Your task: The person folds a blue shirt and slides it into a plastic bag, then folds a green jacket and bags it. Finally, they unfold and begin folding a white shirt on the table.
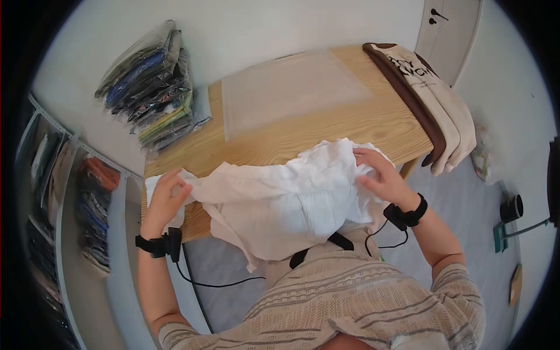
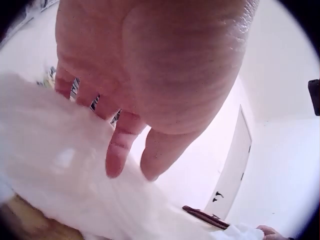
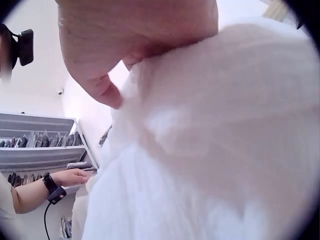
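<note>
A white, crinkled cloth garment (image 1: pixel 274 198) is bunched over the table's near edge and hangs down in front of the person. At its left end is the left hand (image 1: pixel 166 201), fingers reaching to the cloth. The left wrist view shows thumb and index finger apart, with the other fingertips hidden behind the white garment (image 2: pixel 60 160). The right hand (image 1: pixel 385 178) holds the garment's upper right part. Cloth rises to the palm in the right wrist view, where the thumb (image 3: pixel 107 92) lies along the garment's edge (image 3: pixel 200 125) and most fingers are hidden.
On the wooden table (image 1: pixel 274 143) lie a translucent flat sheet (image 1: pixel 286 87) and, at left, a stack of bagged clothes (image 1: pixel 154 87). A brown and cream garment (image 1: pixel 426 93) drapes over the right end. Shelves (image 1: pixel 70 192) of packed clothes stand at left. Wrist-camera cables (image 1: pixel 221 285) hang near the person.
</note>
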The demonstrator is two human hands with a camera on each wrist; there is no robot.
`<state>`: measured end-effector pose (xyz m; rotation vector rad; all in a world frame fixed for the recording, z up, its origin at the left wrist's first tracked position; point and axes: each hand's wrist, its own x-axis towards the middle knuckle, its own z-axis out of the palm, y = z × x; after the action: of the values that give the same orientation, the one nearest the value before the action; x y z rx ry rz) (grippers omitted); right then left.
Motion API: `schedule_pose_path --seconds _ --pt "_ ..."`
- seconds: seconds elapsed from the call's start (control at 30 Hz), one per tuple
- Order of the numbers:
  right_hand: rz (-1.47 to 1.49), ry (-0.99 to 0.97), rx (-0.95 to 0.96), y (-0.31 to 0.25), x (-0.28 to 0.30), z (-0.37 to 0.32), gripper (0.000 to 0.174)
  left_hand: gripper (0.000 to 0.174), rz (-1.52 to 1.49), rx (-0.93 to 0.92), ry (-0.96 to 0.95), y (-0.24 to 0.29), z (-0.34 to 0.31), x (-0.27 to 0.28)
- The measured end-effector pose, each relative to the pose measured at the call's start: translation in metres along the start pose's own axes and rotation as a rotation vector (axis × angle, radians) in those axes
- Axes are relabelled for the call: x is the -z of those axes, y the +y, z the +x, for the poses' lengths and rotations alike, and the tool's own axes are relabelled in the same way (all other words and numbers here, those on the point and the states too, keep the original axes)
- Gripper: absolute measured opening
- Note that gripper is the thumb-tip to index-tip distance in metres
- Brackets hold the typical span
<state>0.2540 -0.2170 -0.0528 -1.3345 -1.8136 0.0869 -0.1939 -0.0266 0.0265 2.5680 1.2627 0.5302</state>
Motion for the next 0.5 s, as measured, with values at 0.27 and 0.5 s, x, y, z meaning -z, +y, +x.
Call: schedule_pose_path --seconds 0.27,0.5 --pt "-0.016 -0.037 -0.455 -0.001 0.000 0.015 0.034 0.030 -0.146 -0.121 -0.041 0.016 0.036 -0.064" --pt "0.285 0.032 -0.334 0.009 -0.006 0.012 0.019 0.026 -0.191 0.107 0.077 0.037 0.032 -0.049"
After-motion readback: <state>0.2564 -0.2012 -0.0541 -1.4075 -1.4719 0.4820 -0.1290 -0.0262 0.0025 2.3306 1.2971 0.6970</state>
